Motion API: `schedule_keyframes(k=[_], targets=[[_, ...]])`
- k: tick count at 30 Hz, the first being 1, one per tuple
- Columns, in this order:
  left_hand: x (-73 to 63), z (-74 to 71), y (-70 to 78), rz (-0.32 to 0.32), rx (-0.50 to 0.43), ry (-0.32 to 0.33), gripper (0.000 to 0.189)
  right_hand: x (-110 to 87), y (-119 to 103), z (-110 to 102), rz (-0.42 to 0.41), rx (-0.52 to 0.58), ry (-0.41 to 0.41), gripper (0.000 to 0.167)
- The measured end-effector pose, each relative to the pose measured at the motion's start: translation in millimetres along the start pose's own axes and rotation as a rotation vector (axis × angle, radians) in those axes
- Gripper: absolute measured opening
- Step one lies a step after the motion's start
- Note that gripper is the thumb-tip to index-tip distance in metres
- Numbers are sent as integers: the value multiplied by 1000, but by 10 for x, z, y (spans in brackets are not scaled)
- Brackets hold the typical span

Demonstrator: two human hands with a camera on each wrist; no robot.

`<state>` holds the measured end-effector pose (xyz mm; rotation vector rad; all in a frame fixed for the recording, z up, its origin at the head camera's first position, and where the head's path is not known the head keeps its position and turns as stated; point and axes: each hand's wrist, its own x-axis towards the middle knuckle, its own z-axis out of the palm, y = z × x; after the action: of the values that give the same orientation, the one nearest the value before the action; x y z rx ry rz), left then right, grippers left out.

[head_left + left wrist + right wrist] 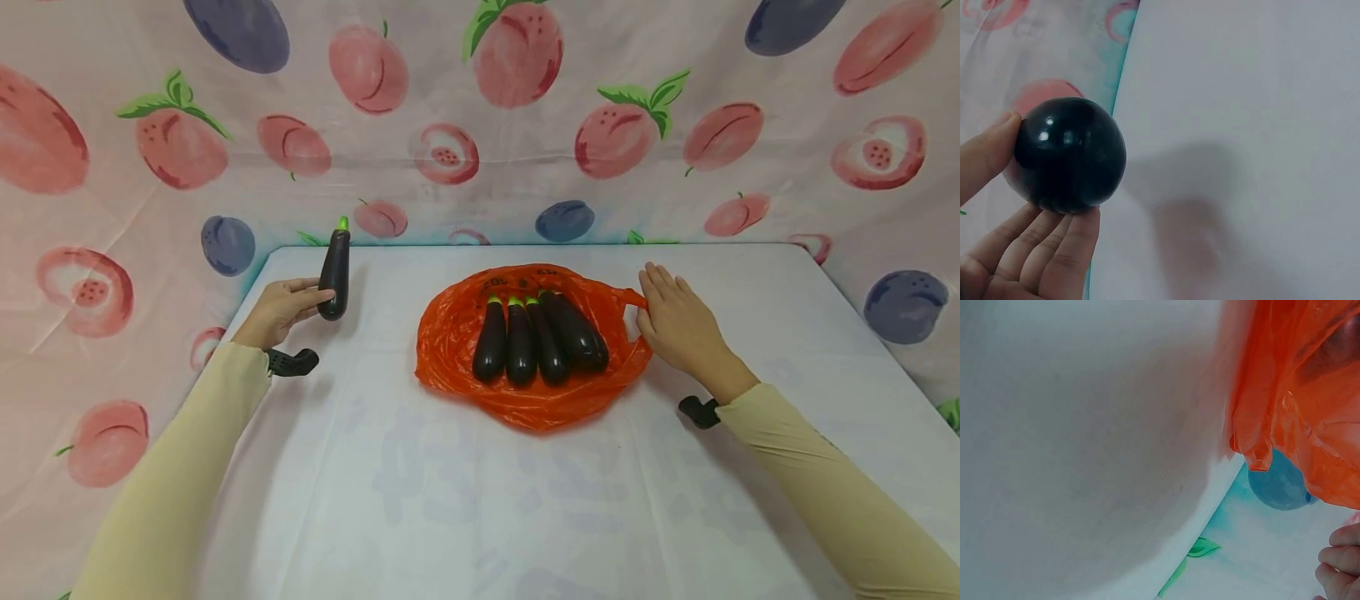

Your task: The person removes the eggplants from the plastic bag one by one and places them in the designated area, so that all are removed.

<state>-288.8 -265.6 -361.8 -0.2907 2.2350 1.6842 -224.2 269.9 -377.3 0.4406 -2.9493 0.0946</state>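
My left hand (281, 310) pinches a dark eggplant (336, 275) between thumb and fingers near its rounded bottom, with the green stem end pointing up. The left wrist view shows that eggplant (1069, 156) end-on, the thumb on one side and the fingers beneath. In the middle of the table lies an orange-red plastic bag (450, 367), spread wide. Several eggplants (521, 342) lie side by side on it, stems toward the far side. My right hand (678, 321) is at the bag's right handle, its fingers straight; only fingertips (1340, 559) show in the right wrist view.
A white table (450, 517) carries everything, and its far edge meets a fruit-printed cloth backdrop (525, 167). The same cloth drops along the left side. Black wrist mounts (292, 362) sit below each hand.
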Motion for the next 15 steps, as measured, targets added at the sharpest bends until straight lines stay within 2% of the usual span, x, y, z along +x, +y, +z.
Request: schedule_keyframes(k=[7, 15], targets=[[76, 34, -73, -10, 62, 5, 73, 1, -3, -4, 10, -2, -23, 56], [142, 75, -137, 1, 64, 34, 69, -16, -11, -19, 18, 4, -29, 56]])
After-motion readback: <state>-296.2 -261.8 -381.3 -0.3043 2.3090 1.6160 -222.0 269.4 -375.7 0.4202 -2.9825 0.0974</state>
